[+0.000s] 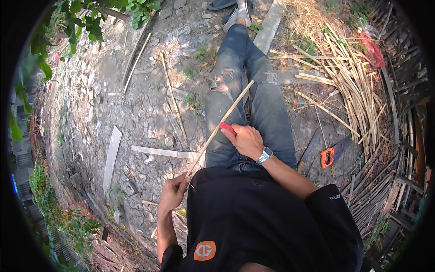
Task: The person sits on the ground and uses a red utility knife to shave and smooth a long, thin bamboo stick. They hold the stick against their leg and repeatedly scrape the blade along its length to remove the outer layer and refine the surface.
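A thin, pale bamboo stick [225,116] runs slantwise across my lap, from beside my left hip up over my thighs. My left hand [172,192] is closed round its lower end, by the side of my black shirt. Above my thighs, my right hand [248,142] is closed on a small red piece [228,128], which lies against the stick about midway along. Whether the red piece is cloth, sandpaper or a tool's handle I cannot tell; my fingers cover much of it.
To my right lie a heap of bamboo strips [351,79], an orange-handled saw [328,157] and a long knife [309,149]. On the stony ground at left are a flat board [112,156], a pale slat [165,152] and loose sticks [173,97]. Leaves [77,22] hang at upper left.
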Available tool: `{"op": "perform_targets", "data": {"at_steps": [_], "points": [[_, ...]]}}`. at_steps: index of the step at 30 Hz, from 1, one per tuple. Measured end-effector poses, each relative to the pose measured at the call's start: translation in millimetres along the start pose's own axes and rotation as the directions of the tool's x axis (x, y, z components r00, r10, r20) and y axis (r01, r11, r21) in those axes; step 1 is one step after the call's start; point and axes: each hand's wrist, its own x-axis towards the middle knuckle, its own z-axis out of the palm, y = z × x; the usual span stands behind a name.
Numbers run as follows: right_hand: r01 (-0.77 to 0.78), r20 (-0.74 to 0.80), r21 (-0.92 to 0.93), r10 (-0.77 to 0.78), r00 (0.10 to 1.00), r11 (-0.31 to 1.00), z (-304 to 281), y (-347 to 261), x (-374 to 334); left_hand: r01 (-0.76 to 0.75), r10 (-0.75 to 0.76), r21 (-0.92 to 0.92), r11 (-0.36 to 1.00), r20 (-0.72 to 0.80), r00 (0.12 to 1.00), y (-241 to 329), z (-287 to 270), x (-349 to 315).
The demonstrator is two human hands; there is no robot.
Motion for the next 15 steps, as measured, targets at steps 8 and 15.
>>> {"op": "perform_targets", "data": {"at_steps": [8, 15], "points": [[-0.243, -0.294, -0.040, 0.221, 0.930, 0.969, -72.8, 27.5, 44.4, 0.052, -0.052, -0.012, 0.999, 0.041, 0.998, 9.2, -51.2, -34.4], [-0.550, -0.783, 0.184, 0.460, 0.420, 0.815, -231.6, 333.4, -34.3, -0.010, 0.004, 0.026, 1.000, 0.217, 0.976, -0.9, -57.1, -1.1]]}}
